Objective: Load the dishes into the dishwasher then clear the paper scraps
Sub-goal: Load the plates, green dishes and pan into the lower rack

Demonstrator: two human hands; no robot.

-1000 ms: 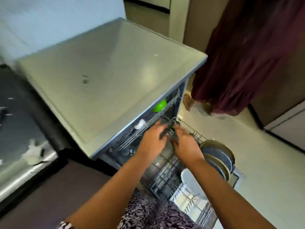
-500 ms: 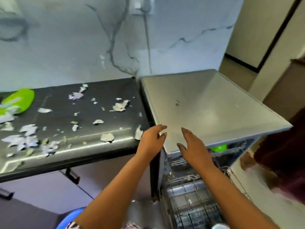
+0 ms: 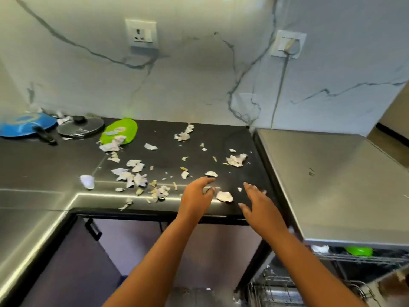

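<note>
Two hands reach over the counter edge at lower centre of the head view, each grip slack and empty. The left hand and right hand flank one torn paper scrap lying between them. Most paper scraps spread up and leftward, so the left hand looks nearer them.

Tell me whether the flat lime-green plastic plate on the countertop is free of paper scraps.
No, white paper scraps lie on the plate.
</note>
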